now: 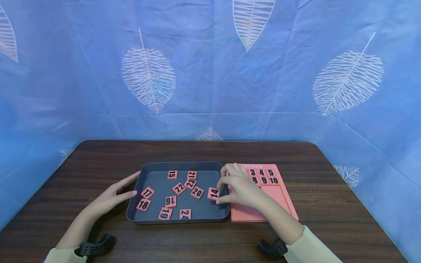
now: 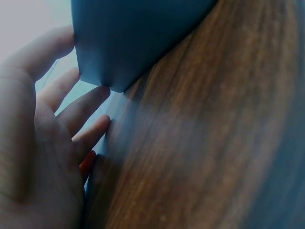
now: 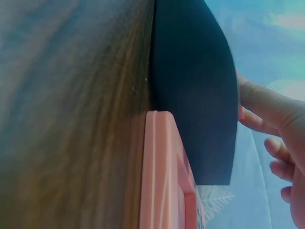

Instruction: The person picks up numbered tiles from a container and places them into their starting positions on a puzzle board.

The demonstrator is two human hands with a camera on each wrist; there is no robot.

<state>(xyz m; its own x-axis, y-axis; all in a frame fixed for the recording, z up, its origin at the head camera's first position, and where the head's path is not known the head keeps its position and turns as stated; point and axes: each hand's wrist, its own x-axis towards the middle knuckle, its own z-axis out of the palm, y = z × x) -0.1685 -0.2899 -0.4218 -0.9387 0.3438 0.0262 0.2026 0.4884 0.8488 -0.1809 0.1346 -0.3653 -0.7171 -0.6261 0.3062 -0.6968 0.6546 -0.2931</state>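
A dark grey tray (image 1: 204, 221) holds several pink number tiles, among them 17 (image 1: 147, 193), 18 (image 1: 143, 205), 22 (image 1: 179, 188) and 20 (image 1: 197, 193). Reaching over the tray's right rim, my right hand (image 1: 241, 188) pinches the number tile 14 (image 1: 213, 194) between thumb and fingers. In the right wrist view the tray wall (image 3: 200, 95) hides most of that tile; only a pink edge shows at the fingertips. My left hand (image 1: 110, 197) is at the tray's left side, its extended fingers and thumb against the rim. The left wrist view has those fingertips at the tray's outer corner (image 2: 109, 71).
Right of the tray lies a pink number board (image 1: 279, 201), with tiles such as 5 (image 1: 270, 172) and 10 (image 1: 273, 180) in its top rows; my right hand covers its left part. Both stand on a dark wooden table (image 1: 329, 204). A blue leaf-patterned cloth (image 1: 210, 73) hangs behind.
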